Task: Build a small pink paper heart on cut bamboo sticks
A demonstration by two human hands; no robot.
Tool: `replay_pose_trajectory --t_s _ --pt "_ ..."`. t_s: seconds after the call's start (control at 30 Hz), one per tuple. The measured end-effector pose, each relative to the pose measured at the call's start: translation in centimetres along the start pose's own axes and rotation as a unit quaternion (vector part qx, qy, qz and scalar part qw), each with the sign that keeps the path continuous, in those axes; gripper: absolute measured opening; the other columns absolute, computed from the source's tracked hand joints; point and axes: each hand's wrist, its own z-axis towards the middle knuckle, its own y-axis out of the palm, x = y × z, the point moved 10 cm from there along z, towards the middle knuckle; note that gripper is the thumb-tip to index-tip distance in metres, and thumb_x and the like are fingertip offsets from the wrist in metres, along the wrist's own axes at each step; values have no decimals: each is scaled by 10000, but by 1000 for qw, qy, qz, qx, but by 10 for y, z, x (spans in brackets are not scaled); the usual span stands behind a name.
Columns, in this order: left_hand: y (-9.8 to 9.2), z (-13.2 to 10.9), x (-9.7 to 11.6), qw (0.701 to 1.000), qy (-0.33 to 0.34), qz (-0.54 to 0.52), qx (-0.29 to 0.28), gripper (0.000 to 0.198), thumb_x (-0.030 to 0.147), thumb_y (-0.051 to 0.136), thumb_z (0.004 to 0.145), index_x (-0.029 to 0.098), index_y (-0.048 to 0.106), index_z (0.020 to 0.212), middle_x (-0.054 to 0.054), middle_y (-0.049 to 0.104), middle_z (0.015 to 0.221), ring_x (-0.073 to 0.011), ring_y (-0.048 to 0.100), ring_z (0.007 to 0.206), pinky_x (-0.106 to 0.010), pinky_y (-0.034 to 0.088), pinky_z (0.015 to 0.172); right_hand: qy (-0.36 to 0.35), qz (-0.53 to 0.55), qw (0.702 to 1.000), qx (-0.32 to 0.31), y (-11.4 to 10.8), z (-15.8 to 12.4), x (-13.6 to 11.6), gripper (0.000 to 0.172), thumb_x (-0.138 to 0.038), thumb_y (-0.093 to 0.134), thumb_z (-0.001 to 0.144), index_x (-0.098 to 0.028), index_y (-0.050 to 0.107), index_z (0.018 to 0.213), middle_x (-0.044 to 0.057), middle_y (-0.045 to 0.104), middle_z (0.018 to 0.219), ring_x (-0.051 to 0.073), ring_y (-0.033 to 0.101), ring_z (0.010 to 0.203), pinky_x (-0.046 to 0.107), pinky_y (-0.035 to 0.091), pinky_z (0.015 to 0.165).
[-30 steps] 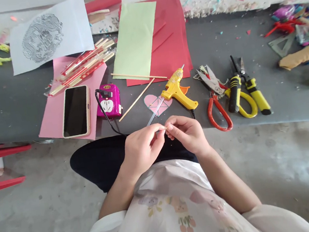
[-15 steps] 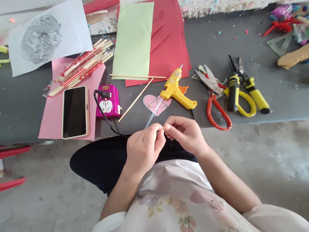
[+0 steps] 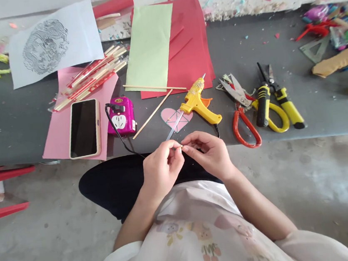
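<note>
While the gun (image 3: 194,101) lies on the tbl (image 3: 239,43), both hands meet just on its near side, over the lap. L hand (image 3: 161,165) pinches a tiny pale bit (image 3: 180,147) btwn thumb & forefinger. R hand (image 3: 209,153) has bent fingertips right at same bit; can't tell if it grips too. Bit is too small to ID; it's a little nearer the body than the gun, & L of it.

Gun is yellow w/ orange trigger, nozzle pointing away from the body, clear glue stick (image 3: 172,130) poking out the back end. That passes over a pink heart (image 3: 185,123) w/ dark lines, just L of gun.

Beyond gun: red ppr (image 3: 192,53), w/ green ppr (image 3: 150,45) on top of it, twd the L. Also L of gun, 2 thin wood rods: one (image 3: 155,87) across green ppr's near edge, other (image 3: 152,114) slanting on tbl.

Farther L of gun: purple socket box (image 3: 129,123) w/ black cord (image 3: 119,132), then phone (image 3: 83,128) screen-up on pink ppr (image 3: 52,136). Wrapped chopsticks (image 3: 92,77) & dragon print (image 3: 46,44) are farther back on same side.

R of gun: scissors (image 3: 237,94), blades apart, then yellow-black cutters (image 3: 263,105) close by. Well R of gun: set square (image 3: 315,50) nr a pile of craft odds & ends.
</note>
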Motion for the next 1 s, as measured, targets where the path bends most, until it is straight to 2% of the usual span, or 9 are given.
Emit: replay_pose_trajectory --t_s 0.17,0.27,0.57,0.77,1.0 --pt "5 0 -9 997 -50 -54 -29 38 236 570 902 208 594 910 63 551 620 -53 502 516 -146 433 541 -110 -117 987 13 -2 -4 -25 63 -255 652 884 -215 690 913 29 687 781 138 636 681 275 536 627" --pt "6 1 -11 994 -71 -76 -33 55 244 566 904 204 596 883 58 558 622 -54 496 515 -143 427 522 -151 -153 976 14 -2 -5 -34 52 -211 640 887 -217 687 908 25 682 765 135 621 662 275 518 605" --pt "7 2 -12 992 -83 -91 -33 64 245 574 901 201 605 866 60 539 608 -50 477 503 -141 412 505 -177 -168 969 37 -4 -6 -39 67 -173 642 877 -215 671 921 14 667 736 124 601 627 268 515 590" --pt "6 1 -10 994 -82 -70 -35 69 245 563 912 199 608 887 60 552 622 -53 503 523 -144 421 535 -201 -160 965 45 -4 -6 -44 70 -146 638 874 -211 659 856 5 671 718 122 608 625 258 513 568" --pt "0 2 -1 997 -52 -64 -12 56 223 583 908 195 631 914 65 568 613 -42 512 517 -130 426 559 -171 -90 980 38 -7 -4 -35 56 -153 667 867 -209 666 863 15 702 777 127 630 687 261 541 619"
